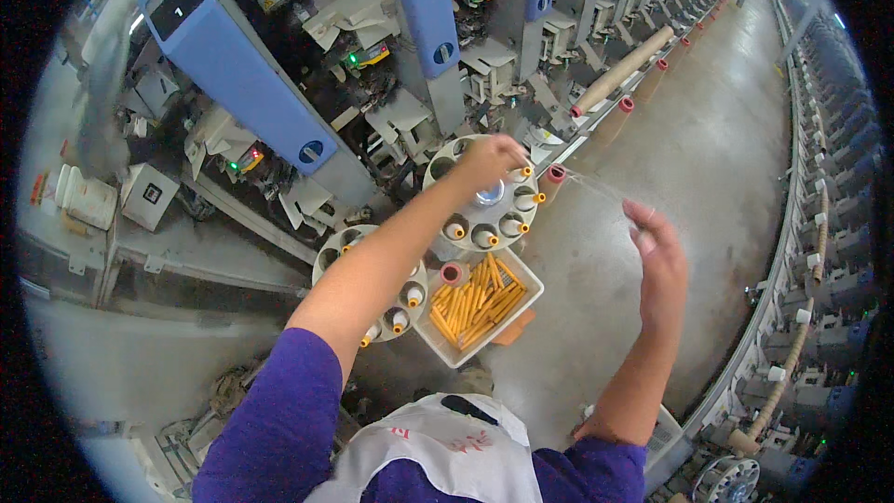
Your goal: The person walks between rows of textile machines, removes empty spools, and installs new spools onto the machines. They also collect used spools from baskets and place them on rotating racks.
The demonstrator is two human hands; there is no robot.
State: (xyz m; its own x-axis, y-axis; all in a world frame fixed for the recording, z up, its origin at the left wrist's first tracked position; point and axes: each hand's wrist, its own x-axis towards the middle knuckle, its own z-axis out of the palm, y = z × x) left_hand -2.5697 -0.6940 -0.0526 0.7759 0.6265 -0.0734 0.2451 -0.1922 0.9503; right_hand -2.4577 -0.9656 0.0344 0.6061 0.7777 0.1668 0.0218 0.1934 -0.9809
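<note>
My left hand (pixel 495 160) reaches over a round cream bobbin magazine (pixel 484 240), its slightly blurred fingers bent and close together beside a yellow-tipped bobbin (pixel 524 171). Whatever those fingers hold is hidden. Out to the right, my right hand (pixel 661 242) is raised above the floor, thumb and forefinger closed on a fine pale thread (pixel 596 186). The thread stretches leftward toward the magazine; its far end is too faint to follow. White-wound bobbins (pixel 485 238) with yellow tips stand in the magazine's pockets.
A second round magazine (pixel 328 250) sits under my left forearm. Below the first, a white bin (pixel 456 359) holds many yellow tubes (pixel 480 303) and a red-ended cone (pixel 453 274). Blue-panelled winding machines (pixel 247 65) line the left; another machine row (pixel 810 317) bounds the aisle floor (pixel 717 121).
</note>
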